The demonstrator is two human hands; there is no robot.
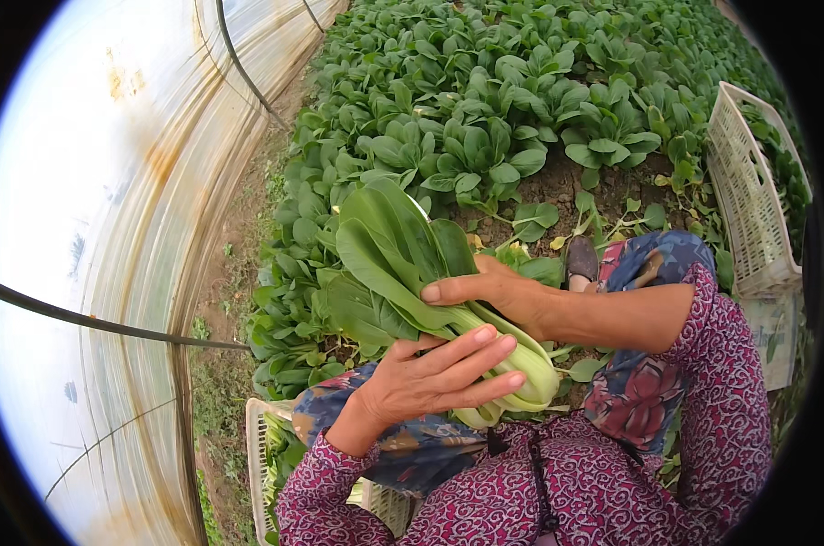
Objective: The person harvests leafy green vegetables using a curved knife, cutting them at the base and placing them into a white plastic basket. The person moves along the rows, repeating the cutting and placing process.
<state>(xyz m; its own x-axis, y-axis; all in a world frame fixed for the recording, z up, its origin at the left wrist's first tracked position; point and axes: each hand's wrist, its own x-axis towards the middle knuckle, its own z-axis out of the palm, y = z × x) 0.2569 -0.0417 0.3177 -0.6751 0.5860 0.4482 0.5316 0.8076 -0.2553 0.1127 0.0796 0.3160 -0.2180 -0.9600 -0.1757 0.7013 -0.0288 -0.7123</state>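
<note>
A head of bok choy (397,263) lies aslant before me, its dark leaves up and left, its pale, thick stalk base toward my lap. My right hand (504,290) grips it around the middle, with the thumb across the leaves. My left hand (443,382) holds it lower down, fingers laid over the pale stalks. A thin white edge (417,205) shows behind the leaf tops; what it belongs to is hidden.
Dense bok choy plants (480,89) grow ahead. A white plastic crate (757,191) holding greens stands at right; another crate (256,443) with bok choy is at lower left. Loose leaves (535,218) lie on bare soil. Clear plastic sheeting (139,225) on curved poles (111,326) rises at left.
</note>
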